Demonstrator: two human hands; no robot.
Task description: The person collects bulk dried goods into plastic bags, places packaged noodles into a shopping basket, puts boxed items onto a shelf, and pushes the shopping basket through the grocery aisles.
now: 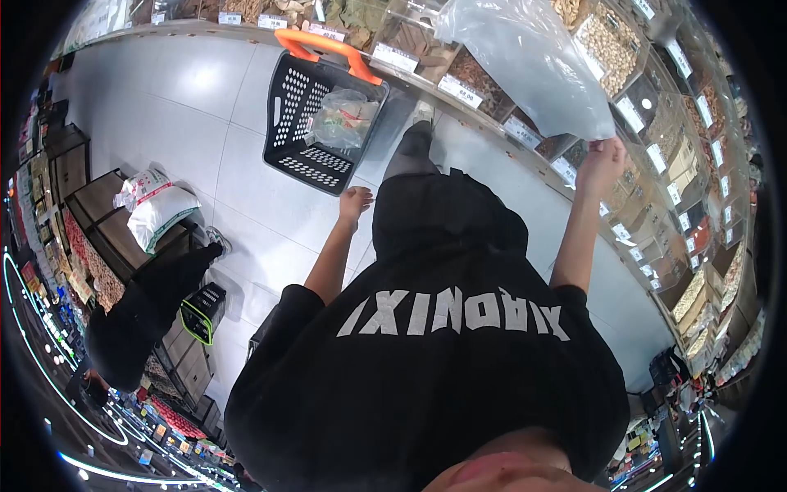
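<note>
My right hand (604,160) is closed on the lower corner of a large clear plastic bag (529,61). The bag spreads up and left over the bins of dried goods; I cannot make out anything inside it. Down at my side, my left hand (356,204) hangs with loosely bent fingers and nothing in them. Just ahead of it on the floor stands a black shopping basket (283,123) with an orange handle (328,47). A filled clear plastic bag (343,119) lies inside the basket.
Clear bins of dried goods (608,49) with price labels line the front and right. On the left, another person (143,303) in black is by wooden display stands, near a dark basket with a green rim (201,316). White sacks (160,209) rest on a stand.
</note>
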